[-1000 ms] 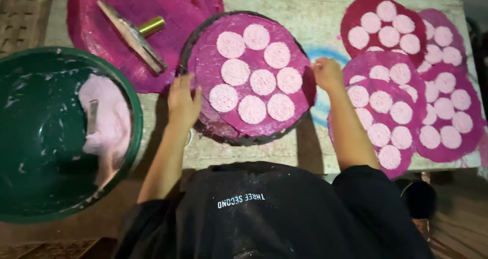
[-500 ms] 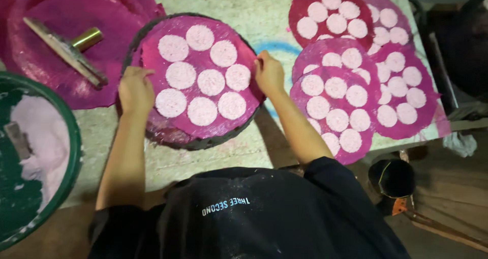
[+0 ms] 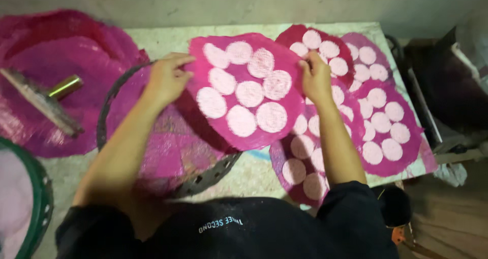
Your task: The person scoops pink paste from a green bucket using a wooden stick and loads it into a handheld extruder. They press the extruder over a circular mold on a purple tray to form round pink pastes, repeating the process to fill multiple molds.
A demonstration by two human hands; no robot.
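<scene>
Pinching the thin magenta sheet (image 3: 246, 94) at its two side edges, I hold it lifted and tilted over the table; my left hand (image 3: 165, 78) has fingers curled over its left rim and my right hand (image 3: 315, 78) nips its right rim between thumb and fingertips; both grips are closed on it. It is roughly round, limp and slightly crumpled, with pale pink chalky discs (image 3: 241, 120) set close together across its face. Under its left part lies a round dark-rimmed tray (image 3: 203, 180), its rim pierced with holes and its bed covered in wrinkled, glossy pink film; the sheet hangs clear of that bed. To the right, similar disc-covered sheets (image 3: 386, 124) lie flat and overlapping on the pale, mottled table (image 3: 254, 175). Far left, a flat-bladed scraper with a brass-coloured handle (image 3: 48, 99) rests on crumpled pink plastic (image 3: 56, 45); at the near left corner curves the green rim of a basin (image 3: 40, 203). My dark sleeves fill the near edge.
</scene>
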